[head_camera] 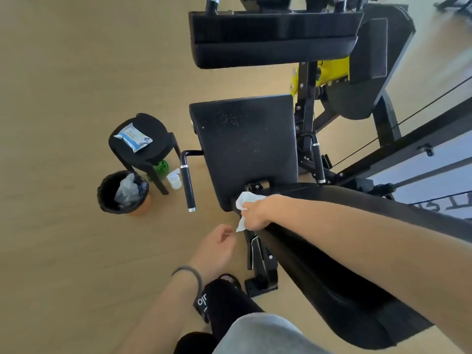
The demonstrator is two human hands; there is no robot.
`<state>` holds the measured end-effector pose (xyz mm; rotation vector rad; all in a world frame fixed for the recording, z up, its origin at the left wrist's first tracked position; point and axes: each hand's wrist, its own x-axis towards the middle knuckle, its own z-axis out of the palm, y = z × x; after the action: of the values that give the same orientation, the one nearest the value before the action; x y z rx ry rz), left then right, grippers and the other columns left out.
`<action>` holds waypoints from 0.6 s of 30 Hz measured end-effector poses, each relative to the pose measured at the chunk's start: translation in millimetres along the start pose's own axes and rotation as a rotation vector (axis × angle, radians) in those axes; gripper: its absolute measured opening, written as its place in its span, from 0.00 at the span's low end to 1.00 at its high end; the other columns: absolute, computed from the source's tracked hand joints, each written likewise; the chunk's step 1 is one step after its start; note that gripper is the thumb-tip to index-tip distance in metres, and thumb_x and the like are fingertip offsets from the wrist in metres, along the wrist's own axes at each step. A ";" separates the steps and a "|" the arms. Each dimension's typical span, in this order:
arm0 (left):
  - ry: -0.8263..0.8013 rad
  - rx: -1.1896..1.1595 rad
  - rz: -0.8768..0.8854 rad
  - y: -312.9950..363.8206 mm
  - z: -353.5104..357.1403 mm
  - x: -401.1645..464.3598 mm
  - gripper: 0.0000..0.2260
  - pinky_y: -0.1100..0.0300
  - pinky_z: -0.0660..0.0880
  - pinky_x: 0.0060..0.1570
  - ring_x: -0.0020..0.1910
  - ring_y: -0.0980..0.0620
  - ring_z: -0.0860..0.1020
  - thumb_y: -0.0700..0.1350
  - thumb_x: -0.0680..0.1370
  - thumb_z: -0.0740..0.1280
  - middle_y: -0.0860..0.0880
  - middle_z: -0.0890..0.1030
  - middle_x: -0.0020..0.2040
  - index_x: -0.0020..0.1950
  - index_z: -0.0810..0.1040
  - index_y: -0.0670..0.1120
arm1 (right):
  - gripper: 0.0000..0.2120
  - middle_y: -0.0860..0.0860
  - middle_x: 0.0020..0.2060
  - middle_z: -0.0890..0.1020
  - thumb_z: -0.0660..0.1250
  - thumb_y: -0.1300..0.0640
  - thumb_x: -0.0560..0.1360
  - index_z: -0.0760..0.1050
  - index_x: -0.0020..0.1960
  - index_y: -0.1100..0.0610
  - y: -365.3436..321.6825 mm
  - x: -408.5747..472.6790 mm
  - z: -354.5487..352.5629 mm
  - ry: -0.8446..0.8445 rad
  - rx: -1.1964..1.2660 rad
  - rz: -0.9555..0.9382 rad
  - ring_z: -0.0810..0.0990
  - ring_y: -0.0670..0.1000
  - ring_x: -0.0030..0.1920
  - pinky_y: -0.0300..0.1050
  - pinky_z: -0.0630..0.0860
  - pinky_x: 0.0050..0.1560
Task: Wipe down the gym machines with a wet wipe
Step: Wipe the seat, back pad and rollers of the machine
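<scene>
Your black padded gym machine (pixel 245 144) fills twelve to three o'clock, so your right hand (pixel 255 213) clamps the crumpled white wet wipe (pixel 246 200) onto the long pad's (pixel 332 264) near end to scrub, while your left hand (pixel 217 244), loosely curled and empty, hangs clear at six.

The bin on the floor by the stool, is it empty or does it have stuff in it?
Not empty. The black-lined bin holds crumpled pale material, seemingly used wipes or plastic, though how full it is cannot be told.

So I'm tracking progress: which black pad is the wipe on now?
The long back pad nearest the person; the right hand presses the wipe on its top end, not the seat.
</scene>
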<state>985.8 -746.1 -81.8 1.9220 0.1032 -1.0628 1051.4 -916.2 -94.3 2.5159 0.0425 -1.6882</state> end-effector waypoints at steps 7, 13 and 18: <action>-0.018 0.028 -0.087 22.5 -9.4 77.3 0.14 0.66 0.72 0.47 0.52 0.57 0.76 0.50 0.85 0.55 0.52 0.77 0.59 0.69 0.71 0.51 | 0.27 0.53 0.78 0.63 0.46 0.46 0.85 0.62 0.79 0.56 16.4 45.2 -12.7 0.035 0.133 -0.064 0.65 0.60 0.76 0.58 0.63 0.74; -0.138 -0.008 -0.254 38.3 -7.9 145.9 0.16 0.55 0.68 0.66 0.65 0.51 0.72 0.51 0.85 0.54 0.52 0.73 0.64 0.71 0.69 0.52 | 0.32 0.59 0.73 0.71 0.42 0.44 0.78 0.67 0.75 0.54 46.9 94.9 -4.5 0.087 0.314 -0.012 0.70 0.64 0.71 0.60 0.68 0.69; -0.246 0.175 -0.279 48.9 12.6 189.9 0.20 0.48 0.67 0.71 0.69 0.46 0.71 0.52 0.84 0.55 0.49 0.72 0.71 0.75 0.67 0.52 | 0.22 0.57 0.67 0.77 0.48 0.51 0.83 0.73 0.70 0.51 67.1 100.0 10.6 0.174 0.349 0.081 0.73 0.61 0.66 0.55 0.67 0.66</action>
<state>1118.9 -846.0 -186.4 1.9520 0.1468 -1.5308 1085.5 -987.8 -185.5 2.8612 -0.3661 -1.5565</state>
